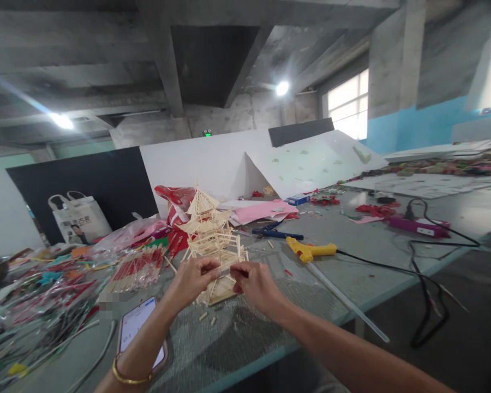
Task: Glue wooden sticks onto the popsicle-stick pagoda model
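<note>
A tiered tower model (210, 229) built of thin pale wooden sticks stands upright on the table in front of me, with a pointed roof on top. My left hand (195, 277) is at its lower left front, thumb and fingers pinched together. Close by on the right, my right hand (253, 284) is also closed in a pinch at the lower tiers. Whatever sits between the fingertips of either hand is too small or hidden to make out. Small stick offcuts (204, 316) lie just below the model's base.
A yellow hot glue gun (311, 250) with a long glue stick lies to the right, near blue-handled pliers (278, 234). A phone (137, 327) rests under my left forearm. Bundled sticks (137, 267) and plastic-wrapped clutter fill the left. A purple power strip (419, 226) trails black cable.
</note>
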{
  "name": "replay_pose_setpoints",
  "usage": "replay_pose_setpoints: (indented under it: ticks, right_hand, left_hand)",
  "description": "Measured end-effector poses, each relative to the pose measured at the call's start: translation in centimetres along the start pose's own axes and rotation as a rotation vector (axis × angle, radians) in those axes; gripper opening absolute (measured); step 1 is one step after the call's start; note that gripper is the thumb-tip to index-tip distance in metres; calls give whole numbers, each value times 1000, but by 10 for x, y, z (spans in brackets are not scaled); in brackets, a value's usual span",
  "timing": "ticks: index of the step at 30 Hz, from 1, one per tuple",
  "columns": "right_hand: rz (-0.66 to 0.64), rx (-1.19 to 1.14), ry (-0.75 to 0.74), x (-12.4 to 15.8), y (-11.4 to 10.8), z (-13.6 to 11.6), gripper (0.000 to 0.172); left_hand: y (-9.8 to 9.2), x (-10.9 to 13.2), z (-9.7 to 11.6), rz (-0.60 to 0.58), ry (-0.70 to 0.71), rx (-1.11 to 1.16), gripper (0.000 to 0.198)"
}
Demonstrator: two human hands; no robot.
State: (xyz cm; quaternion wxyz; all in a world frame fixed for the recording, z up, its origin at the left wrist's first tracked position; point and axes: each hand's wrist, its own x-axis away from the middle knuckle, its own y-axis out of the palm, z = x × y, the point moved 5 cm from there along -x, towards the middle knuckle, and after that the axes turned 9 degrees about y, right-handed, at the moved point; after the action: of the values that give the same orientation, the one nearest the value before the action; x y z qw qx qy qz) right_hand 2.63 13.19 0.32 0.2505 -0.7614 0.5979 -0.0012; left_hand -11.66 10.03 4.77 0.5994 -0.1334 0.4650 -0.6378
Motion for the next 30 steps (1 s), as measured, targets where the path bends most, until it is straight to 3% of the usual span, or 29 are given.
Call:
replay_pose_setpoints:
  ticks: [30]
  right_hand:
    - [-11,-8,-35,-1,3,3,17]
  left_hand:
    - [4,1,-1,86,16,-81,27]
